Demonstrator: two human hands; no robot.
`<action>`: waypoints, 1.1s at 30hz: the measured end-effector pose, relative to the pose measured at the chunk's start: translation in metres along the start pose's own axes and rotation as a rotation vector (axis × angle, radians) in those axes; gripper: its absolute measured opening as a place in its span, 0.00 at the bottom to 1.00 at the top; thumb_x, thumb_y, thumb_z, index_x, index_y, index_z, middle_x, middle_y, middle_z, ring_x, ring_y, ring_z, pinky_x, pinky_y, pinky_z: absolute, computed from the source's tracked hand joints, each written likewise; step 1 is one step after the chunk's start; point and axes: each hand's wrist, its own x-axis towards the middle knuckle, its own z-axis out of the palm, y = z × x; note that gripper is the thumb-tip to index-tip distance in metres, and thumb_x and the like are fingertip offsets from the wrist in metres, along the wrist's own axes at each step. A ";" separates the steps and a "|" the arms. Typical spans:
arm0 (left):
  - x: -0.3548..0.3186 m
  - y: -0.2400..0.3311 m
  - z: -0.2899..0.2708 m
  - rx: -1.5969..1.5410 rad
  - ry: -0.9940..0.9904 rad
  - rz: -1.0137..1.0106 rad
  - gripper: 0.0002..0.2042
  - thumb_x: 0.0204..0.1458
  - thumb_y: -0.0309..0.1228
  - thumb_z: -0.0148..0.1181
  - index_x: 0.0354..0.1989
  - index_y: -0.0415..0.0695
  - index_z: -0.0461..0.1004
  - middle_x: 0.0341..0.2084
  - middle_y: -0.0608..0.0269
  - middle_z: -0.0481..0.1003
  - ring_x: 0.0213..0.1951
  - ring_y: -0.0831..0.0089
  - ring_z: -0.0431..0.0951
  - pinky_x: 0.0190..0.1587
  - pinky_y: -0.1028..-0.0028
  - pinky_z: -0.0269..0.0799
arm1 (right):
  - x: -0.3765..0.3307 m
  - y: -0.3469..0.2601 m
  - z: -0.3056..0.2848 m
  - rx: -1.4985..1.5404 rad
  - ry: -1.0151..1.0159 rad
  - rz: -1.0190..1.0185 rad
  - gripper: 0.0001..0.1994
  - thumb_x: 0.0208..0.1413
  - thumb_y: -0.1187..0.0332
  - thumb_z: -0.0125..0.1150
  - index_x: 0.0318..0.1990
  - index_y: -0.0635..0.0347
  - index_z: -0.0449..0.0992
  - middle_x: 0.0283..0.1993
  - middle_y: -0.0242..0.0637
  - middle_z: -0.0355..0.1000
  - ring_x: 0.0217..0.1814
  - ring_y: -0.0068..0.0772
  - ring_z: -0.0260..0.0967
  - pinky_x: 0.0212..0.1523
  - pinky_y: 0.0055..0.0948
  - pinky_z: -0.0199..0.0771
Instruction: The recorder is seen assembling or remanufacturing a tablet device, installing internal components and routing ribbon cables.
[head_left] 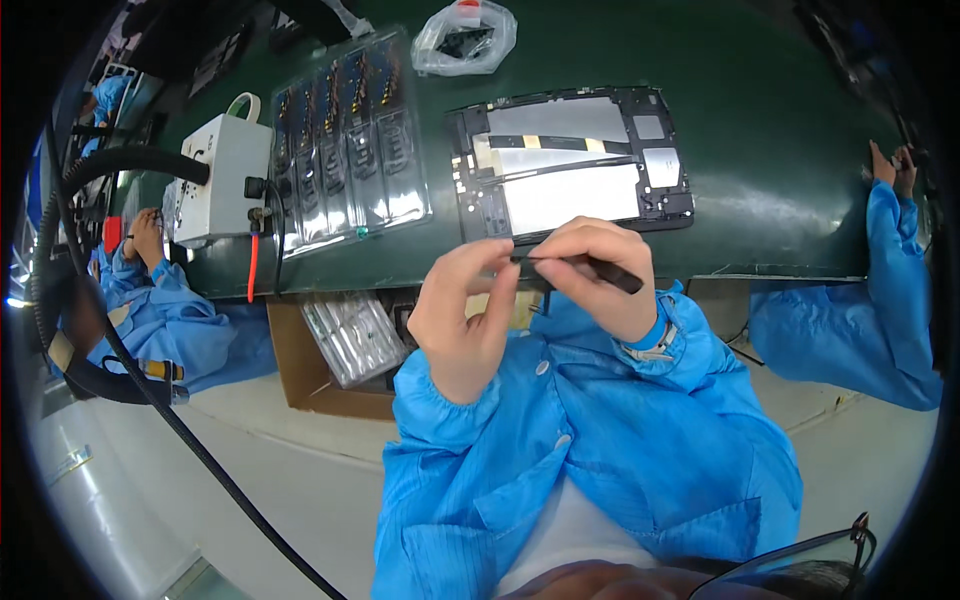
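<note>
My right hand [605, 275] is closed around a slim black hand tool [618, 277], perhaps tweezers. The tool's thin tip points left, toward my left fingertips. My left hand [465, 310] is closed in a pinch close by; whatever lies between thumb and forefinger is too small to make out. Just beyond both hands, an opened tablet-like device [570, 195] lies flat on the green bench, with a black frame, a silvery middle panel and a dark strip with yellowish patches across it.
Left of the device stands a clear plastic tray [405, 190] with small parts in its pockets. A white box [225, 180] with hoses and cables is beside it. A clear bag [465, 40] lies at the back. Below the bench edge sits a cardboard box [300, 370]. Co-workers sit on both sides.
</note>
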 end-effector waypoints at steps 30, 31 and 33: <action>0.013 -0.057 -0.055 0.508 0.270 0.351 0.10 0.34 0.13 0.54 0.27 0.38 0.73 0.27 0.57 0.75 0.29 0.68 0.75 0.34 0.74 0.69 | -0.007 0.010 0.025 -0.057 0.064 -0.169 0.12 0.37 0.84 0.60 0.32 0.61 0.77 0.26 0.35 0.71 0.23 0.20 0.64 0.20 0.17 0.58; 0.016 -0.067 -0.069 0.621 0.329 0.305 0.09 0.35 0.14 0.55 0.27 0.39 0.73 0.27 0.59 0.75 0.29 0.68 0.74 0.33 0.73 0.69 | -0.007 0.008 0.025 -0.050 0.057 -0.172 0.12 0.37 0.85 0.60 0.32 0.61 0.77 0.26 0.34 0.70 0.22 0.19 0.62 0.19 0.17 0.55; 0.031 -0.095 -0.089 0.916 0.282 0.403 0.08 0.36 0.18 0.59 0.27 0.41 0.73 0.27 0.63 0.74 0.29 0.66 0.72 0.34 0.73 0.68 | -0.003 0.014 0.020 -0.041 0.082 -0.149 0.11 0.37 0.85 0.59 0.31 0.61 0.77 0.25 0.33 0.70 0.21 0.18 0.60 0.18 0.16 0.53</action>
